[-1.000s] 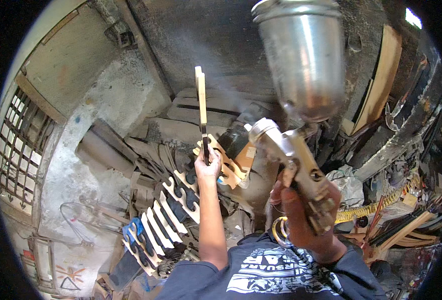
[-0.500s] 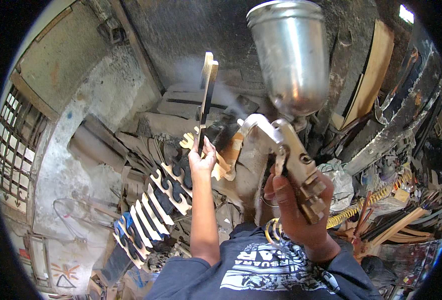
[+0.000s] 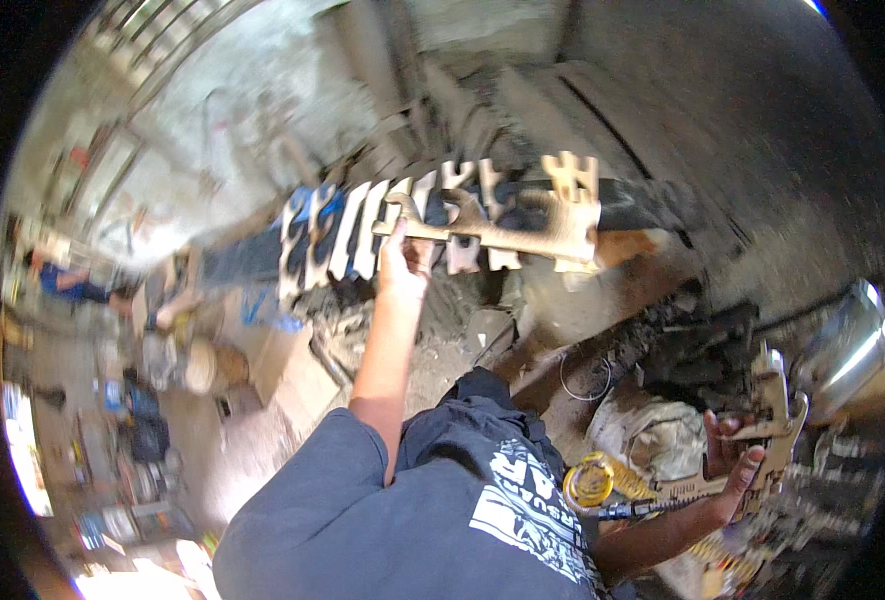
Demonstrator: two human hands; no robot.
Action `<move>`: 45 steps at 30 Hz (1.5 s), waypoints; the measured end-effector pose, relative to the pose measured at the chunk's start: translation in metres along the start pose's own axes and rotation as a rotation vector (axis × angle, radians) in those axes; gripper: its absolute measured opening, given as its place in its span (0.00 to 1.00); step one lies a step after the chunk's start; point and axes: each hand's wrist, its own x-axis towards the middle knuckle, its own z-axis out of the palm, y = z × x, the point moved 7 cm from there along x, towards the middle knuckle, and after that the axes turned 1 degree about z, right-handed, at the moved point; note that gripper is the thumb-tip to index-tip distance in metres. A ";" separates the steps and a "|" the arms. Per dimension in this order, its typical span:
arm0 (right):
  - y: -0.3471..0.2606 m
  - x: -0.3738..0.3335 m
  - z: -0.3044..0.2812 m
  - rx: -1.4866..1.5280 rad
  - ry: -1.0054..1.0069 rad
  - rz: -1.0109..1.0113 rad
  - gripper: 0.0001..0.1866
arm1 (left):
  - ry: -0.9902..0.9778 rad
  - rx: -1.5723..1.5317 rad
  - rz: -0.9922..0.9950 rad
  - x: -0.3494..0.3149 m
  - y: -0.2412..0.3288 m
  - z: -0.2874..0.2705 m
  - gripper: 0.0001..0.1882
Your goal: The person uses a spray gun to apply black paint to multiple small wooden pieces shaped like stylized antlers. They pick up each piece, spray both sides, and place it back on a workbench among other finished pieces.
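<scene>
My left hand [image 3: 403, 268] is closed on the left end of a flat, pale wooden cutout [image 3: 538, 243] with curved notches along its upper edge. The cutout is held level above a row of similar wooden pieces [image 3: 355, 232], laid side by side on a dark board [image 3: 248, 262]. Low on the right, my right hand [image 3: 731, 465] grips a metal spray gun [image 3: 778, 420] by its handle, tilted to the side. The gun carries a shiny metal cup [image 3: 848, 345]. A hose fitting runs from the handle toward a yellow coiled hose [image 3: 593, 480].
A crumpled pale sack [image 3: 663, 440] lies beside the right hand. Stained walls and leaning boards stand behind the row. At far left, a person in blue [image 3: 58, 282] is near cluttered floor items, including a cardboard piece [image 3: 298, 385]. Much is blurred.
My view has swung left. The cutout went from upright to level, over the row of pieces. The spray gun has moved down and right, away from it; the spray mist no longer shows.
</scene>
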 end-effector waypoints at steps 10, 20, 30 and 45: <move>0.095 0.018 0.030 -0.076 0.001 0.287 0.26 | 0.431 0.373 0.536 -0.007 0.306 -0.197 0.16; 0.125 -0.062 0.203 -0.349 0.367 0.236 0.23 | 0.291 1.163 0.372 0.263 0.459 -0.270 0.17; 0.124 -0.095 0.244 -0.671 0.509 0.182 0.27 | 0.263 1.102 0.089 0.404 0.437 -0.300 0.16; 0.150 -0.098 0.337 -0.669 0.684 0.166 0.28 | 0.205 1.158 -0.010 0.441 0.414 -0.330 0.12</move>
